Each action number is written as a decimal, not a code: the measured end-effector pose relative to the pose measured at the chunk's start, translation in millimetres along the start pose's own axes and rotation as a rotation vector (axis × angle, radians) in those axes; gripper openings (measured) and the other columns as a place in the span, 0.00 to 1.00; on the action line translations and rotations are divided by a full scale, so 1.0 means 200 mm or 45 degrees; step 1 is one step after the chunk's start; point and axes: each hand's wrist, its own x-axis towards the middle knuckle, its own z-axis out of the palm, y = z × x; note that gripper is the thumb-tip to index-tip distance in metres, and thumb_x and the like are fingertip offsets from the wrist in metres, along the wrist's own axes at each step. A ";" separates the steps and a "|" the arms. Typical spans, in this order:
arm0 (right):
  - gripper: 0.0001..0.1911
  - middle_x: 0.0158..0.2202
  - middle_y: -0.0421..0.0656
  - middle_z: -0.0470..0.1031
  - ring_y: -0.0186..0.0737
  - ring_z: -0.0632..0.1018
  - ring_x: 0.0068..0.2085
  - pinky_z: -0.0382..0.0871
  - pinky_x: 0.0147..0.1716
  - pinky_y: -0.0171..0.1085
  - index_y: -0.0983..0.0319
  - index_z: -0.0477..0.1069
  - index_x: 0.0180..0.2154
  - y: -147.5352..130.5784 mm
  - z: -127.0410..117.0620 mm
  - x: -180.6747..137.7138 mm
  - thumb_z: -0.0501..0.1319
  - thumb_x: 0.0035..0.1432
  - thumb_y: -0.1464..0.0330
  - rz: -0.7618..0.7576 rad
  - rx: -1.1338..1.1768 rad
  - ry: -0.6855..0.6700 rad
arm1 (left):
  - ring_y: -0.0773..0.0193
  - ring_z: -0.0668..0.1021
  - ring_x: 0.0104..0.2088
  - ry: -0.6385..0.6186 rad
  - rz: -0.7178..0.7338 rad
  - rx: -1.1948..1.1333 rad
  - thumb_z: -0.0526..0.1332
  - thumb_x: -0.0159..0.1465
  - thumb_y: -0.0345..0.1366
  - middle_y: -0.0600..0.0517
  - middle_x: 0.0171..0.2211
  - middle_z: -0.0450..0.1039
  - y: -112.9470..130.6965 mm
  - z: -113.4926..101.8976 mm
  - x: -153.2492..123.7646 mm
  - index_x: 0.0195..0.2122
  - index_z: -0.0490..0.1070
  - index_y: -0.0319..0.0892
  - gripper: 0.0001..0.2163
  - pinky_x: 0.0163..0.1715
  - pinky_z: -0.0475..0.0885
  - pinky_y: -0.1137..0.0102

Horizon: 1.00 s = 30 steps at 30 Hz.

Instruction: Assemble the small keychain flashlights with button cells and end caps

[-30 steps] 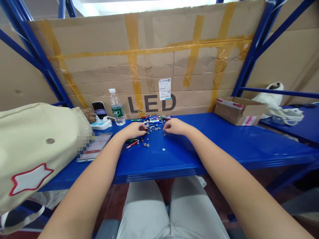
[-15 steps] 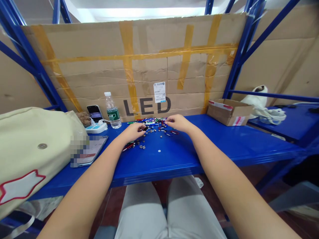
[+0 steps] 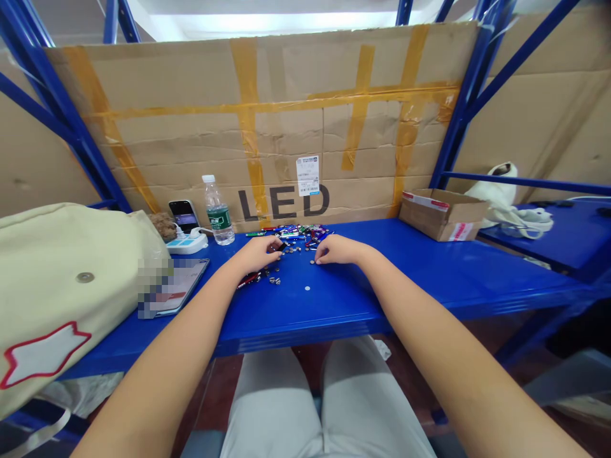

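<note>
On the blue shelf top (image 3: 363, 299) lies a heap of small coloured pen-like lights (image 3: 298, 230) with several small round button cells (image 3: 275, 277) scattered in front of it. My left hand (image 3: 258, 252) rests at the heap's left edge, fingers curled round a small dark piece that is too small to name. My right hand (image 3: 337, 250) lies just right of the cells, fingertips pinched down at the surface near one cell. A lone cell (image 3: 307, 289) sits nearer to me, apart from the rest.
A cream bag with a red-edged star (image 3: 62, 292) fills the left. Beside it lie a tablet (image 3: 176, 291), a power strip (image 3: 187, 242), a propped phone (image 3: 176, 215) and a water bottle (image 3: 216, 210). A taped cardboard wall marked LED (image 3: 286, 127) stands behind. An open small carton (image 3: 442, 214) sits right.
My right hand has drawn back from the heap toward me, onto the surface by the cells. My left hand has hardly moved. The view has shifted slightly.
</note>
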 end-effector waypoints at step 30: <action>0.04 0.31 0.41 0.74 0.34 0.73 0.34 0.64 0.35 0.33 0.63 0.74 0.30 -0.11 0.10 0.09 0.61 0.55 0.71 -0.335 0.357 0.789 | 0.64 0.75 0.31 -0.095 0.058 -0.618 0.58 0.59 0.42 0.49 0.36 0.75 0.06 0.06 -0.01 0.45 0.70 0.40 0.16 0.31 0.71 0.69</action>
